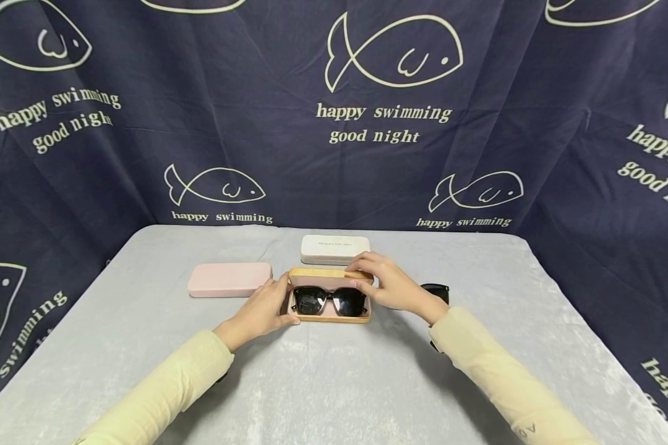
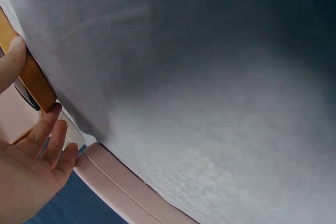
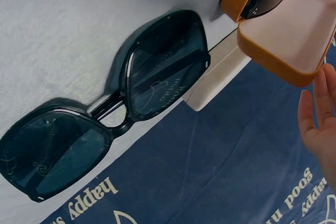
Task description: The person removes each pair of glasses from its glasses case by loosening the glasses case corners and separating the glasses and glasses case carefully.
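Observation:
An orange glasses case (image 1: 329,319) with a pink lining stands with its lid raised, in the middle of the table. Inside lie black sunglasses (image 1: 329,301), lenses toward me. My left hand (image 1: 258,312) grips the case at its left end; in the left wrist view the thumb lies along the orange front edge and a finger touches the corner. At the right end, my right hand (image 1: 392,284) holds the raised lid, fingers at its upper edge. The right wrist view shows those fingertips right at the orange lid (image 3: 291,74).
A closed pink case (image 1: 229,280) lies left of the orange one, and a white case (image 1: 334,249) behind it. Another pair of dark sunglasses (image 3: 168,66) lies at the right, partly hidden by the right forearm in the head view. Dark printed curtains (image 1: 389,185) surround the table.

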### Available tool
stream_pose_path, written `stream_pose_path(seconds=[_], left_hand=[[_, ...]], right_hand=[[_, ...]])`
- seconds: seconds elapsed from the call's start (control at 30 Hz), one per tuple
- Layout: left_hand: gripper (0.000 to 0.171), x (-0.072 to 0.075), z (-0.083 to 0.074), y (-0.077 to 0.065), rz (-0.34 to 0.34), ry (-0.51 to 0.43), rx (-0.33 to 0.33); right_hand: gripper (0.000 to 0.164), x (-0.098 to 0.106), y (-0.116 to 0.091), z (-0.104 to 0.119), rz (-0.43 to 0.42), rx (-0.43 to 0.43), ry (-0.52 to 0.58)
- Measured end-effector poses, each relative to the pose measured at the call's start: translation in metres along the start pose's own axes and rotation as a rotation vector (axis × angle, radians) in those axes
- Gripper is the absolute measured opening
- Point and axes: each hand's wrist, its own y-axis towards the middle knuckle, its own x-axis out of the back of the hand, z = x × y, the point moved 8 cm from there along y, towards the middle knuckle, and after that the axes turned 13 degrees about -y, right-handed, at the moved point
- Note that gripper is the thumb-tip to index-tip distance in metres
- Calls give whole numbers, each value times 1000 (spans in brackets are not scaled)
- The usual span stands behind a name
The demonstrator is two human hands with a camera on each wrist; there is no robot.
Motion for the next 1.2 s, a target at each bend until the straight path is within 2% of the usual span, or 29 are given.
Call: stream_pose_path(seconds=[0.37,0.67,1.0,1.2], left_hand=[[98,-1,1,1,4,-3,14],[97,-1,1,0,2,5,9],[98,-1,1,0,4,6,18],[98,0,0,0,5,5,10]], right_hand=[[18,-3,0,21,3,65,-91],[19,-10,-5,36,-28,154,-181],[18,-23,-9,42,-8,155,-296],[17,-31,-13,46,-37,162,-376]])
